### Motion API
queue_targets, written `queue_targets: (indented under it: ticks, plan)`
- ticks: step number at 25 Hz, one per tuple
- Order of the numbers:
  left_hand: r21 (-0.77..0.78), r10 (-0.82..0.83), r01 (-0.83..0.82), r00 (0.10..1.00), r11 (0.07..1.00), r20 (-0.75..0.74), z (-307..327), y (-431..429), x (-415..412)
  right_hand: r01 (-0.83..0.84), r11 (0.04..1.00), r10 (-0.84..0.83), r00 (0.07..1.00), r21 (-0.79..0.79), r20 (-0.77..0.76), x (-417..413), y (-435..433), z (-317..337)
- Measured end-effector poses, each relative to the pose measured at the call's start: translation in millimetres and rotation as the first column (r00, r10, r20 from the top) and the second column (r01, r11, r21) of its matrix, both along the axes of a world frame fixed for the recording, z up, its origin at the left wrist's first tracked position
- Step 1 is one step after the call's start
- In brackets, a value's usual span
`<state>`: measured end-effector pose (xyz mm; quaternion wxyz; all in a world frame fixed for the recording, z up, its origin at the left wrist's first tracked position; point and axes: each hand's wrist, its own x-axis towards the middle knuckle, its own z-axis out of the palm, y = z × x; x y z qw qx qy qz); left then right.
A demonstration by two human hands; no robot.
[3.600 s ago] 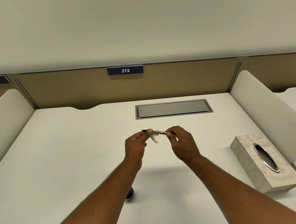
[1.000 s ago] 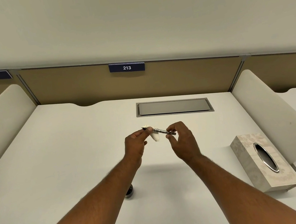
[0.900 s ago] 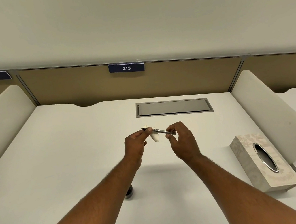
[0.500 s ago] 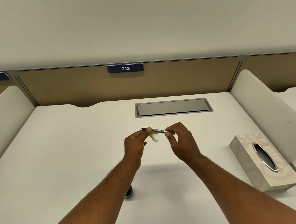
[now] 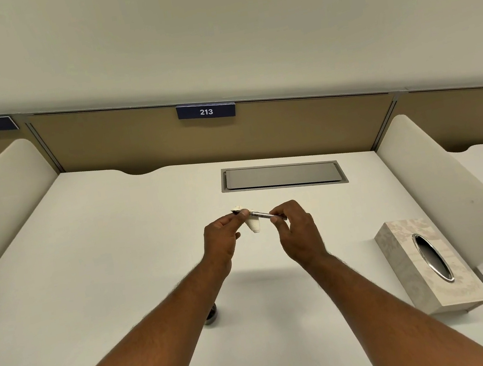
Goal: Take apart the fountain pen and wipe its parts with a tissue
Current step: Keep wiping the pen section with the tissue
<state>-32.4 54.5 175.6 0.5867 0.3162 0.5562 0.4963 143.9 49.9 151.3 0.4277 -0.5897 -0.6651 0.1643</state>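
Both hands are raised above the middle of the white desk (image 5: 90, 268). My left hand (image 5: 222, 242) pinches a folded white tissue (image 5: 253, 224) around the dark front end of a slim silver pen part (image 5: 262, 214). My right hand (image 5: 296, 234) grips the other end of that part between thumb and fingertips. The part lies nearly level between the two hands. A small dark round pen piece (image 5: 211, 314) sits on the desk, half hidden under my left forearm.
A pale patterned tissue box (image 5: 403, 268) with an oval metal slot lies at the right. A grey metal cable flap (image 5: 283, 175) is set into the desk behind the hands. Curved white dividers (image 5: 441, 184) stand on both sides, a tan partition at the back.
The hands stay in the same place. My right fingers have shifted slightly along the silver part, and the tissue end has barely moved.
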Motion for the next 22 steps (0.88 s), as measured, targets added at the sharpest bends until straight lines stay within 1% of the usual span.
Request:
queue_targets:
  ticks: [3, 5, 10, 15, 22]
  plan:
    - [0.003, 0.003, -0.003, 1.0, 1.0, 0.01, 0.4, 0.7, -0.8, -0.008, 1.0, 0.007, 1.0, 0.03, 0.025, -1.4, 0.7, -0.4]
    - [0.0, 0.003, -0.003, 1.0, 1.0, -0.004, 0.8, 0.9, -1.6, -0.017, 0.999, 0.016, 1.0, 0.032, 0.014, -1.5, 0.7, -0.7]
    - [-0.009, 0.002, -0.002, 1.0, 1.0, 0.001, 0.3, 1.1, -2.3, -0.016, 0.999, 0.016, 1.0, -0.034, 0.012, -4.5, -2.8, 0.1]
    - [0.003, -0.001, 0.001, 1.0, 1.0, -0.011, 0.6, 1.5, -1.9, -0.005, 1.0, 0.005, 1.0, -0.022, 0.004, -6.7, 1.3, 1.2]
    - [0.004, -0.009, 0.009, 1.0, 1.0, -0.012, -0.1, 3.3, -2.7, -0.015, 0.999, 0.014, 1.0, -0.052, -0.01, -7.7, 2.2, -1.9]
